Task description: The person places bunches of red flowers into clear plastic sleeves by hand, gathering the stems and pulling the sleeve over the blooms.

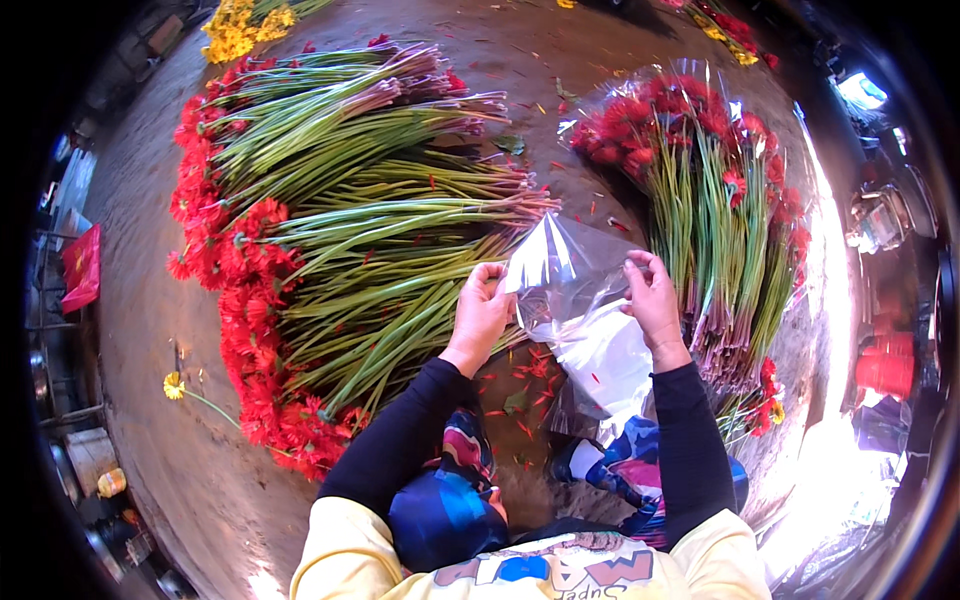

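Observation:
Between my two hands a clear plastic sleeve (570, 260) is stretched, its lower part shining white above my lap. My left hand (482, 312) pinches its left edge, close to the stem ends of the big flower pile. The right edge is gripped by my right hand (652, 300), beside the wrapped bunches. Left of me lies a broad heap of red gerbera daisies (250, 270), heads to the left and long green stems (390, 240) pointing right. On the right rest red gerberas in clear wrapping (690, 120), heads mostly at the far end.
A single yellow flower (175, 386) lies on the brown floor (150, 300) at the left. Yellow flowers (240, 30) sit at the far left, and more bunches (730, 35) at the far right. Red petals (530, 395) are scattered by my legs. A red tub (885, 365) stands at the right.

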Action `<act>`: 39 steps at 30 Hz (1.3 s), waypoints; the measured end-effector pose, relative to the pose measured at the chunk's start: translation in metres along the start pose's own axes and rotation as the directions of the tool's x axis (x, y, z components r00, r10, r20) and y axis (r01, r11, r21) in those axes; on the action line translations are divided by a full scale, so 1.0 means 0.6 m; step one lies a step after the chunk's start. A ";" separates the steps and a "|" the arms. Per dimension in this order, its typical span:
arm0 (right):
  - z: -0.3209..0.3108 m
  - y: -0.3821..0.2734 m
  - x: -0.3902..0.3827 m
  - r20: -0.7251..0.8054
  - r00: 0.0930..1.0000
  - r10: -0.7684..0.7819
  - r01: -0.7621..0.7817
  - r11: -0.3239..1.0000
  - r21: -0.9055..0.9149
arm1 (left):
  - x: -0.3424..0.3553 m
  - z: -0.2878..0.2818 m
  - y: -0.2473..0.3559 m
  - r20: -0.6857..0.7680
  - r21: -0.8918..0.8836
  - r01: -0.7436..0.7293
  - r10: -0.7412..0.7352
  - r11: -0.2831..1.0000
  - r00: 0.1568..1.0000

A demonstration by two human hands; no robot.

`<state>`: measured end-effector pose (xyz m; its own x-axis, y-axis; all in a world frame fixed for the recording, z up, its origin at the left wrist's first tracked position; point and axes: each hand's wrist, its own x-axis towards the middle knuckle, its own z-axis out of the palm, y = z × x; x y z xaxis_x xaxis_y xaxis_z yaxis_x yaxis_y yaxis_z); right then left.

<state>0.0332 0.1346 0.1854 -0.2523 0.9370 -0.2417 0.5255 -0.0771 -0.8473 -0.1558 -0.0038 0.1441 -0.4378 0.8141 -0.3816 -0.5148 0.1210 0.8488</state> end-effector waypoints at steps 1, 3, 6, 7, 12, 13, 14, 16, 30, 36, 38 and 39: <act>0.006 -0.008 0.000 0.044 0.976 0.214 -0.218 0.947 0.237 | 0.002 0.003 -0.005 -0.014 0.040 -0.031 0.031 0.999 0.999; 0.024 -0.006 0.000 0.064 0.966 0.252 -0.260 0.927 0.272 | 0.006 0.001 -0.025 0.055 0.153 -0.145 0.138 0.978 0.989; 0.023 0.041 0.027 0.164 0.965 0.207 -0.236 0.954 0.185 | 0.014 0.032 -0.036 0.116 0.132 -0.159 0.144 0.978 0.983; 0.025 0.036 0.032 0.099 0.962 0.256 -0.274 0.875 0.399 | 0.015 0.033 -0.030 0.101 0.136 -0.157 0.145 0.978 0.984; -0.012 0.010 0.087 -0.235 0.879 0.414 -0.030 0.540 0.841 | 0.031 0.058 -0.037 0.154 0.133 -0.149 0.128 0.980 0.980; -0.019 -0.004 0.092 -0.287 0.899 0.330 0.029 0.609 0.792 | 0.031 0.060 -0.034 0.175 0.185 -0.154 0.121 0.971 0.977; -0.020 -0.014 0.093 -0.399 0.888 0.227 0.115 0.731 0.673 | 0.035 0.059 -0.030 0.154 0.023 -0.076 0.072 0.997 0.986; -0.013 -0.042 0.078 -0.419 0.905 -0.075 0.261 0.875 0.407 | 0.060 0.038 -0.029 0.044 -0.174 0.032 -0.025 0.984 0.999; 0.013 -0.082 0.041 0.237 0.937 -0.255 0.203 0.953 0.224 | 0.130 -0.056 0.037 0.224 -0.270 0.213 -0.154 0.939 0.962; -0.006 -0.026 0.098 -0.191 0.943 -0.274 0.293 0.953 0.081 | 0.162 -0.117 0.099 0.366 0.919 -0.386 0.524 -0.075 0.769; 0.004 -0.006 0.116 -0.162 0.954 -0.253 0.274 0.955 0.118 | 0.181 -0.149 0.096 0.376 0.915 -0.238 0.473 -0.326 0.797; 0.006 0.004 0.123 -0.147 0.959 -0.243 0.263 0.955 0.136 | 0.192 -0.159 0.096 0.345 0.913 -0.210 0.387 -0.350 0.855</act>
<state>0.0129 0.2022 0.1638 -0.2503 0.9672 0.0432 0.3252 0.1261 -0.9372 -0.3063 0.0428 0.1139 -0.3194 0.9388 0.1288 0.9449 0.3054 0.1176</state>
